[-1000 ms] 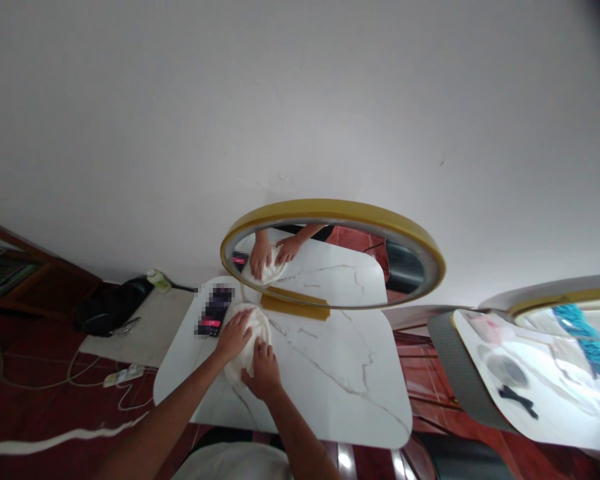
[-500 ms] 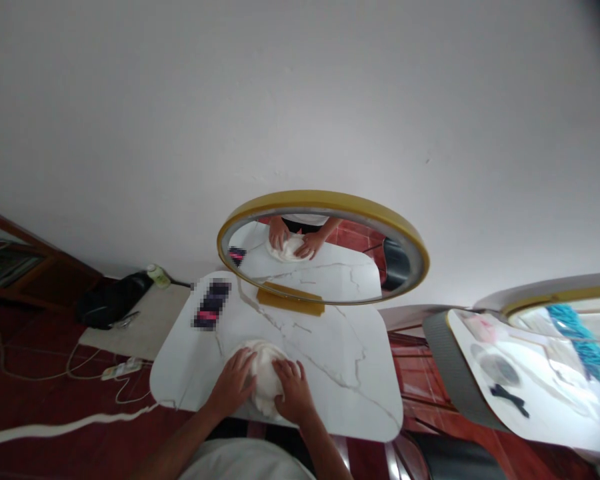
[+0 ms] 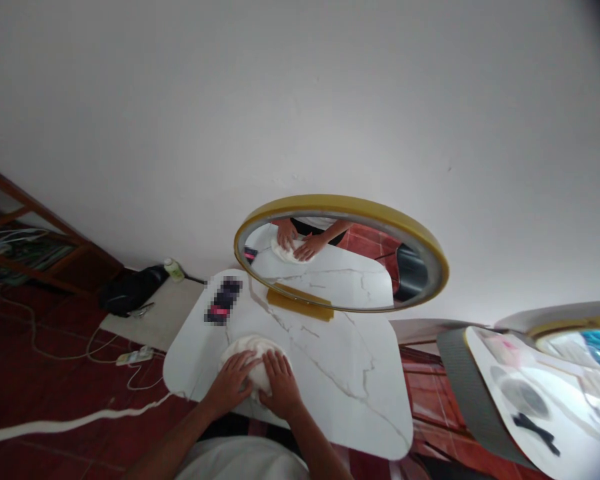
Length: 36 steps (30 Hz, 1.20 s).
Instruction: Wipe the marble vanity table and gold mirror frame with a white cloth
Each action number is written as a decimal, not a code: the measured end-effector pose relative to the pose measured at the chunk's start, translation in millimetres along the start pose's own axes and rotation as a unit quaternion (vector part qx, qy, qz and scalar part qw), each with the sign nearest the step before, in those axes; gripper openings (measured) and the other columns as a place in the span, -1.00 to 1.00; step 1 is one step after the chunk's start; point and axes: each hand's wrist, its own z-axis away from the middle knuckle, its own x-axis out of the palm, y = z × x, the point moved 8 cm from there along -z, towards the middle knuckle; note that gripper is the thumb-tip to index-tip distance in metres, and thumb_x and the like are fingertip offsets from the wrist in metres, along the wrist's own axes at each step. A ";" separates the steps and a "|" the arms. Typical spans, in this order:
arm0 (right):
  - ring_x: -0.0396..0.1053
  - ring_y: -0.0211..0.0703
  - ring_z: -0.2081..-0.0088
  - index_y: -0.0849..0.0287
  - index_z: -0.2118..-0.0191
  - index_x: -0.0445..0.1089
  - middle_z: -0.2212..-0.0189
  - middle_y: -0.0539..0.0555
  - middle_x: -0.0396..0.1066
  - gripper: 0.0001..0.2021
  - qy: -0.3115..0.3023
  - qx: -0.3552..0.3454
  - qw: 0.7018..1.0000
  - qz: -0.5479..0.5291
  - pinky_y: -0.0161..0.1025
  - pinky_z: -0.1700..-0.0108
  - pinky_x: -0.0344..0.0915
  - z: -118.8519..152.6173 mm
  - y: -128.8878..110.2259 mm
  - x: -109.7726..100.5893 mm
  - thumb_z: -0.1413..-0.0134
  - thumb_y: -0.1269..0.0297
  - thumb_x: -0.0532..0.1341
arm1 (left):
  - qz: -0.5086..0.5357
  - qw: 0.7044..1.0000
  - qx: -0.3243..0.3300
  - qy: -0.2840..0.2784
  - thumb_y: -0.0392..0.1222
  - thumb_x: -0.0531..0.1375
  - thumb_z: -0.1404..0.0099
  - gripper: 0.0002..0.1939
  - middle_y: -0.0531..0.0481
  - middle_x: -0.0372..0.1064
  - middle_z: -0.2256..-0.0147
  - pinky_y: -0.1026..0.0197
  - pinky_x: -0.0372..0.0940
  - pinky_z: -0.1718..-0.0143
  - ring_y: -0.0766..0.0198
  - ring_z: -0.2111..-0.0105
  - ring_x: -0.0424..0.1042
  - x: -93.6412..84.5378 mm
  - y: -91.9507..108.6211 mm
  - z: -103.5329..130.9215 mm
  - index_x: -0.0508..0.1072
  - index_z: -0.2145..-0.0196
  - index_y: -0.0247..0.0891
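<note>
On the white marble-patterned table (image 3: 340,407) lies a soft, rounded white bundle (image 3: 255,344), folded like cloth; its exact kind I cannot make out. My left hand (image 3: 233,385) rests on its left side, fingers stretched out over the top. Pressed to the right side is my right hand (image 3: 281,389), its fingers extended forward and lying flat. Both palms cover part of the bundle, and the thumbs sit near its front edge. A round mirror (image 3: 341,202) with a gold rim reflects both hands on the bundle.
A dark, pixelated phone-like object (image 3: 224,300) lies at the table's back left. Behind it stand a bottle (image 3: 173,270) and a black bag (image 3: 130,291). A power strip (image 3: 135,357) and cords lie on the red floor. At right is another white table (image 3: 510,400) with a black item.
My right hand has shifted left and forward over the bundle, closer to my left hand. The bundle's outline looks more rounded. The view has turned slightly left.
</note>
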 end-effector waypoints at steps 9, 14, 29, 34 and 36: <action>-0.33 0.06 -0.30 0.17 -0.32 -0.30 -0.31 0.07 -0.35 -0.17 -0.004 -0.108 0.994 0.019 0.01 -0.29 -0.25 -69.7 -77.5 10.7 -0.08 -0.14 0.06 | -0.107 0.988 -0.095 0.065 -0.24 0.02 -0.19 -0.42 0.00 0.10 -0.18 -0.01 -0.06 -0.17 0.14 -0.17 0.05 -27.5 -83.2 51.0 0.15 -0.18 -0.07; -0.32 0.07 -0.30 0.17 -0.32 -0.34 -0.32 0.07 -0.35 -0.17 -0.004 -0.121 0.992 0.024 0.02 -0.28 -0.22 -105.3 -114.5 30.2 -0.09 -0.11 0.05 | -0.125 0.977 -0.149 0.086 -0.25 0.03 -0.14 -0.43 -0.01 0.14 -0.15 -0.02 -0.07 -0.17 0.10 -0.16 0.09 -46.3 -124.2 71.0 0.21 -0.14 -0.08; -0.30 0.04 -0.30 0.09 -0.32 -0.26 -0.31 0.02 -0.28 -0.17 -0.027 -0.135 0.990 0.024 -0.03 -0.28 -0.26 -118.7 -132.1 35.2 -0.03 -0.13 0.09 | -0.134 0.976 -0.141 0.100 -0.19 0.03 -0.18 -0.46 -0.06 0.15 -0.15 -0.02 -0.10 -0.18 0.06 -0.15 0.08 -56.0 -133.5 87.8 0.21 -0.15 -0.15; -0.28 0.05 -0.30 0.12 -0.31 -0.21 -0.31 0.06 -0.24 -0.16 -0.030 -0.152 0.988 0.016 -0.03 -0.28 -0.26 -101.9 -134.0 37.8 -0.01 -0.14 0.11 | -0.162 0.969 -0.148 0.109 -0.17 0.03 -0.17 -0.45 -0.09 0.14 -0.16 -0.05 -0.10 -0.17 0.04 -0.16 0.08 -41.6 -123.3 104.9 0.22 -0.15 -0.16; -0.28 0.05 -0.30 0.13 -0.31 -0.21 -0.31 0.07 -0.22 -0.16 -0.030 -0.158 0.987 0.017 -0.03 -0.28 -0.25 -94.0 -134.1 40.5 -0.02 -0.14 0.11 | -0.168 0.968 -0.154 0.104 -0.19 0.04 -0.17 -0.45 -0.09 0.14 -0.16 -0.05 -0.09 -0.17 0.05 -0.16 0.08 -37.2 -117.3 110.5 0.22 -0.15 -0.17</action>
